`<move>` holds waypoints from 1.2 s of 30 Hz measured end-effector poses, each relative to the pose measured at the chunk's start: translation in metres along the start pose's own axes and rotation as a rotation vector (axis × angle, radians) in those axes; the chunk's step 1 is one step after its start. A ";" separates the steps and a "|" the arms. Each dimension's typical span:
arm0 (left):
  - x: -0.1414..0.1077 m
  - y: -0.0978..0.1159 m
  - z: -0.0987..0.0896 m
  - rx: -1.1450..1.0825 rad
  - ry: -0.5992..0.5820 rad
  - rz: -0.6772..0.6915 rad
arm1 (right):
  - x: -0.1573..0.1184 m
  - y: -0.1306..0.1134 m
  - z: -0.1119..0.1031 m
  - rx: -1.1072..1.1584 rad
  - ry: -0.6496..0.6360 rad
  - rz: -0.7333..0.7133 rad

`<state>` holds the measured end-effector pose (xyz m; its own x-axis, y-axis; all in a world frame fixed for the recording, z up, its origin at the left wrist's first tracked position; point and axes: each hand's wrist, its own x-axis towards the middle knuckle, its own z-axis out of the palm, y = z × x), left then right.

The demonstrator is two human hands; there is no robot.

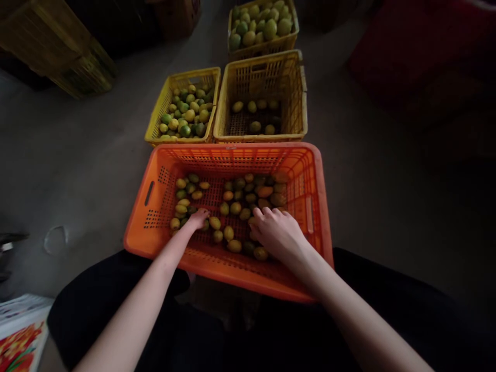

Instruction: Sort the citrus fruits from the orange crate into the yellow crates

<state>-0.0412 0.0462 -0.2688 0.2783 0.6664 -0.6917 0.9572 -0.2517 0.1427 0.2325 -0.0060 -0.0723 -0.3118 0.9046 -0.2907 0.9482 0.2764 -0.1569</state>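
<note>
A large orange plastic crate (228, 266) sits between my knees, with yellow, green and some orange-brown lemon-like fruits (234, 246) spread over its floor. My left hand (199, 219) reaches into its left-centre part, fingers curled in beside a few fruits; what they hold, if anything, is hidden. On the right, my right hand (277, 230) bends its fingers over a yellowish fruit (253, 221), which is partly covered by them. A denser cluster of darker fruits (251, 198) lies just beyond the right hand.
Beyond the orange crate stand a yellow crate (157, 116) full of yellow-green fruits, a deeper yellow crate (304, 103) with several fruits, and another full crate (296, 31) behind. Stacked crates (83, 67) stand far left. A printed box (23, 336) lies lower left.
</note>
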 end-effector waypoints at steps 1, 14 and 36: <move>0.005 0.004 0.004 -0.001 0.001 0.033 | 0.002 0.002 0.000 -0.009 -0.026 -0.001; 0.011 0.038 -0.022 -0.096 0.022 0.084 | 0.002 0.003 0.001 0.017 -0.124 -0.013; -0.069 0.082 -0.082 -0.984 -0.089 0.005 | -0.015 -0.005 -0.015 0.393 0.346 -0.053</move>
<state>0.0245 0.0369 -0.1511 0.3144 0.6012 -0.7346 0.6063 0.4683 0.6427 0.2333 -0.0160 -0.0530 -0.2571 0.9653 0.0454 0.8165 0.2421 -0.5241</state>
